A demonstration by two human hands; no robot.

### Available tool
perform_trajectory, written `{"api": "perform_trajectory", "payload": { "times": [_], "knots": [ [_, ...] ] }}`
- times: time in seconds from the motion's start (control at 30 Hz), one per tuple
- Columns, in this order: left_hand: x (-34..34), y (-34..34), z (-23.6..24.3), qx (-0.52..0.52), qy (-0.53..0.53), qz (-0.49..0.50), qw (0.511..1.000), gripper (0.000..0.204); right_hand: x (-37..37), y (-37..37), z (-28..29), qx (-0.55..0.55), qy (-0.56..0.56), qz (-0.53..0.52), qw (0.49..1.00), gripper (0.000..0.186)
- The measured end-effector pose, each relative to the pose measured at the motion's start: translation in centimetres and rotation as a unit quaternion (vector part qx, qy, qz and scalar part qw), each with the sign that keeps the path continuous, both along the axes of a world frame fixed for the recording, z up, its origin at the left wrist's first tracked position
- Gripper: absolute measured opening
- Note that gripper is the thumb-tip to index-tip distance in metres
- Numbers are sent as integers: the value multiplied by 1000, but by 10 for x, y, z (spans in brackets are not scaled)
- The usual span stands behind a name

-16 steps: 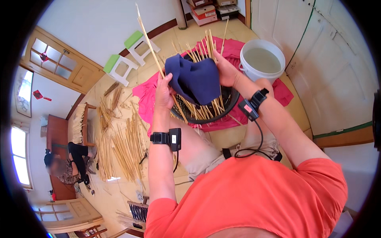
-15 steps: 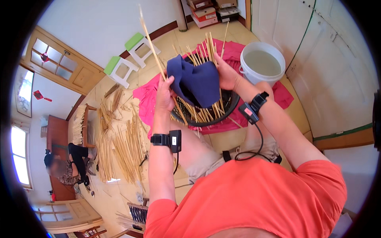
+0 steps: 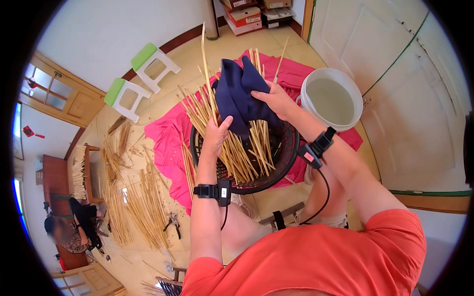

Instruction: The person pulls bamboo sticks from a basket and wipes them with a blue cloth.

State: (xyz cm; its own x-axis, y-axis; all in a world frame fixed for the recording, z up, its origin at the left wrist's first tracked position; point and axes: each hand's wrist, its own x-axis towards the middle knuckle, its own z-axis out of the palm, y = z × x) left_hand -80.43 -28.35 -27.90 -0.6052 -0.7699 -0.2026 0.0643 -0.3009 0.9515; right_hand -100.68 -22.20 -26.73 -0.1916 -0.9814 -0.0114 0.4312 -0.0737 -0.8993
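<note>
My left hand (image 3: pixel 215 137) is closed round a long pale peeled stick (image 3: pixel 206 74) that rises up past the cloth. Its thumb points toward the lower edge of a navy blue cloth (image 3: pixel 237 89). My right hand (image 3: pixel 277 102) grips the cloth's right side, with the thumb on top and the other fingers partly hidden. Folded and draped, the cloth hangs over a black mesh basket (image 3: pixel 249 188) and covers part of the sticks (image 3: pixel 237 155) leaning in it.
Beneath the basket lies pink fabric (image 3: pixel 165 133). A white bucket of water (image 3: pixel 302 89) stands right. Two green-topped stools (image 3: pixel 129 98), loose sticks (image 3: pixel 140 212) and pliers (image 3: pixel 173 223) are on the left floor. A person (image 3: pixel 66 229) sits far left.
The view has shifted, showing more of the basket. My right hand has come round to the cloth's near side, and the cloth hangs more folded. The long stick stays in my left hand.
</note>
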Motion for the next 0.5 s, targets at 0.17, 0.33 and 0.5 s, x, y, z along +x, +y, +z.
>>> {"api": "perform_trajectory", "payload": {
  "times": [0.17,0.33,0.5],
  "knots": [
    [-26,-5,-7,-16,-32,44,998,33,8,-1,-7,9,63,-41,997,28],
    [-26,-16,-7,-57,-66,78,993,33,10,-11,2,8,59,-62,996,26],
    [-22,-22,-4,-162,-92,118,975,32,8,-18,-11,38,144,-91,985,27]
  ]
}}
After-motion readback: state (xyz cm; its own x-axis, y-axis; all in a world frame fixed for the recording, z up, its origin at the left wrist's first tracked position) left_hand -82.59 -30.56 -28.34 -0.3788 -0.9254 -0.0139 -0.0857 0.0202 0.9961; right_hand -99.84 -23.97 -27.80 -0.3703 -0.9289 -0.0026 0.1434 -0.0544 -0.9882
